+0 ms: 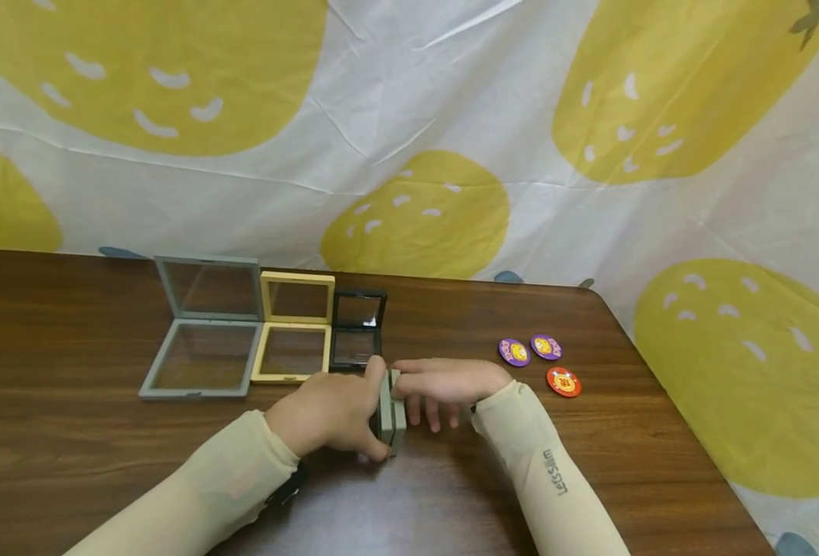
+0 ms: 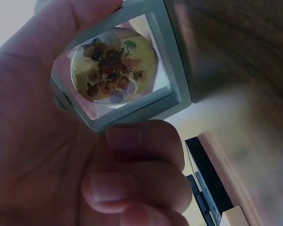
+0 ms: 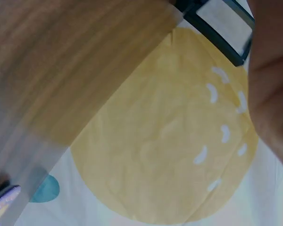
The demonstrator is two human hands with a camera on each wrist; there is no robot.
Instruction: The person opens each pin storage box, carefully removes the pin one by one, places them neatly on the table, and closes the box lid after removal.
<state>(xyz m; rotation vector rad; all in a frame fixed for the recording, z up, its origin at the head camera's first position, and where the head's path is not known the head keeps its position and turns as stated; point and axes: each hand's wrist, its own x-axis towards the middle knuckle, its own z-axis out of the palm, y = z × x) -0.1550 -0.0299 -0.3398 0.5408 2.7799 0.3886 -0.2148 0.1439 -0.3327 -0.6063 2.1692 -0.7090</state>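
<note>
My left hand (image 1: 336,409) grips a small grey-green display frame (image 1: 385,413) between thumb and fingers. The frame stands on edge above the table, its two hinged halves close together with a narrow dark gap. In the left wrist view, a round badge (image 2: 114,66) with a flower bouquet picture sits behind the frame's clear film. My right hand (image 1: 447,382) is at the frame's right side, its leading fingertips at the edge and the other fingers hanging loosely below. Only part of that hand (image 3: 273,80) shows in the right wrist view, without the frame.
Opened display frames stand in a row at the back left: a large grey one (image 1: 147,378), a yellow one (image 1: 259,359) and a small black one (image 1: 384,305). On the right lie two purple badges (image 1: 514,353) and a red badge (image 1: 563,381). A lemon-print cloth (image 1: 409,100) hangs behind the table (image 1: 48,332).
</note>
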